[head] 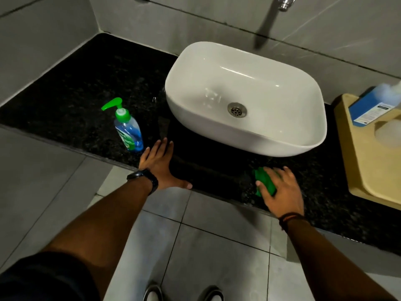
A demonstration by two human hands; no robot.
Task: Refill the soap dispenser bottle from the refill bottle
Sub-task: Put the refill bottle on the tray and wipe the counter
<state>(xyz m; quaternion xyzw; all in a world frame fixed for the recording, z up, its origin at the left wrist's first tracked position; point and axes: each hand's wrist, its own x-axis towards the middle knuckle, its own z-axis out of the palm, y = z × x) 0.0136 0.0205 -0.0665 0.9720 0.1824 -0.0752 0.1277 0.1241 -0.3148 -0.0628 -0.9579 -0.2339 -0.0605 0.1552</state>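
The soap dispenser bottle (128, 129) stands upright on the black granite counter (82, 88), left of the basin. It is clear with blue liquid, a green label and a green pump head. My left hand (161, 165) lies flat and open on the counter edge just right of the bottle, not touching it. My right hand (280, 187) presses on a green cloth or sponge (263, 181) on the counter in front of the basin. A blue bottle (373, 106), possibly the refill, lies on a tan tray at the right.
A white vessel basin (245, 98) with a metal drain sits mid-counter under a wall tap (284, 2). The tan tray (366, 161) fills the right end. Grey tiled walls stand behind and to the left. My shoes show on the floor tiles below.
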